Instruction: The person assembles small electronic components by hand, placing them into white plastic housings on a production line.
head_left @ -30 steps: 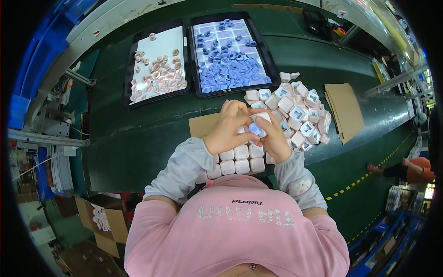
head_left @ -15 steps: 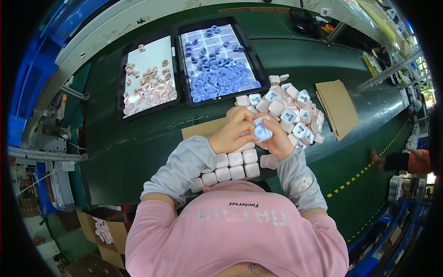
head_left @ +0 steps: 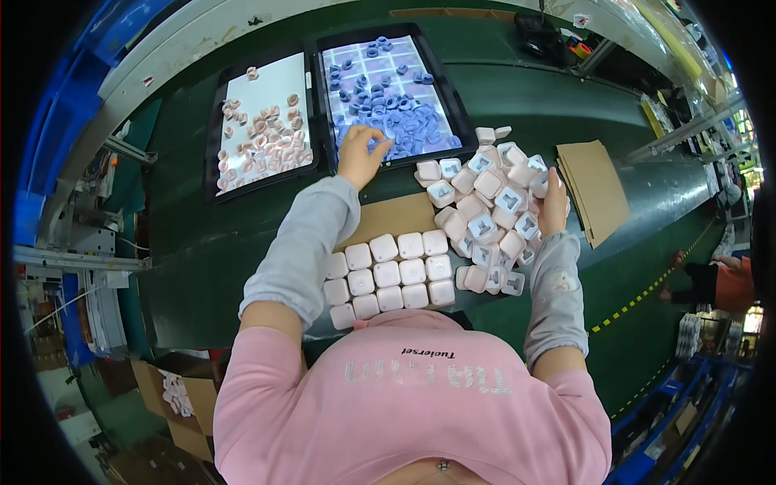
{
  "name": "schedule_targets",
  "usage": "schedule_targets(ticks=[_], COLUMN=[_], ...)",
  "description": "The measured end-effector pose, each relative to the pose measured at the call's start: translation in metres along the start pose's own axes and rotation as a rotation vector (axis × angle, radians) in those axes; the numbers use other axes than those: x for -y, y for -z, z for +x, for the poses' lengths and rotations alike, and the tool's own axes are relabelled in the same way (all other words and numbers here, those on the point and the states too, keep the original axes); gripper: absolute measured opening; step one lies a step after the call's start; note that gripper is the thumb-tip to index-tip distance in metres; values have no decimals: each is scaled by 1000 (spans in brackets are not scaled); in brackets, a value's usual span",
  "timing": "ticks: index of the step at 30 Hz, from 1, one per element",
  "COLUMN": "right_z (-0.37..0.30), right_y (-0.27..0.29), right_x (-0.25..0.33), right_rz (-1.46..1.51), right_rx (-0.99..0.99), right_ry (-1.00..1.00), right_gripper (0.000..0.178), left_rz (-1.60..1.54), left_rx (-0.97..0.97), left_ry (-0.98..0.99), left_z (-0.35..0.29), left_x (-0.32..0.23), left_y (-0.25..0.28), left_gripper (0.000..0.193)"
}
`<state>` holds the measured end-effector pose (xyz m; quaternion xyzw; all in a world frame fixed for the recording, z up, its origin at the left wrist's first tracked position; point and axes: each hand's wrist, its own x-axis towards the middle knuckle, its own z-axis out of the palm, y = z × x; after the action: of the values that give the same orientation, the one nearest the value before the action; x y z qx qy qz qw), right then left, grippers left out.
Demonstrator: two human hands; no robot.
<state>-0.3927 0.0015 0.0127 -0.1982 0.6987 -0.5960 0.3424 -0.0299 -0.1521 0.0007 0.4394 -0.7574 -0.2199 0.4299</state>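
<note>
Fingers (head_left: 369,135) of the left hand (head_left: 361,156), curled at blue pieces (head_left: 416,125) along their black tray's (head_left: 445,97) near edge, grasp indiscernible, should isolate just 1, while the right hand (head_left: 554,206), unclenched, flanks pale cases (head_left: 488,184) right of that tray.

Top (head_left: 412,420): pink, short-sleeved, black lettering (head_left: 428,353), glittery silver characters (head_left: 485,380). Oversleeves (head_left: 295,250): pale grey, gathered cuffs. Pendant (head_left: 443,466): small.

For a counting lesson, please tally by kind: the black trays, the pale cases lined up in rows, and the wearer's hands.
Black trays: 2
Pale cases in rows: 15 in view
Left hand and right hand: 2
Total: 19
</note>
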Motion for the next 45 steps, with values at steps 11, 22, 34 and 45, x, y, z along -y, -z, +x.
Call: schedule_targets(ticks=[11,22,34,45], right_z=[24,-94,-161,-175], right_y=[0,-62,-83,-94], right_x=[-30,-15,9,32], right_rz=[-641,-556,592,154], right_rx=[-202,145,900,721], right_ry=[499,779,-374,-186], right_gripper=[58,31,52,50], left_rz=[262,195,-428,-503], left_rx=[968,1095,558,292], left_ry=[-110,-57,-162,-139], left_z=[-107,-116,-73,-100], left_x=[-49,-50,-126,-137], left_y=[-54,-75,22,16], left_gripper=[59,57,64,51])
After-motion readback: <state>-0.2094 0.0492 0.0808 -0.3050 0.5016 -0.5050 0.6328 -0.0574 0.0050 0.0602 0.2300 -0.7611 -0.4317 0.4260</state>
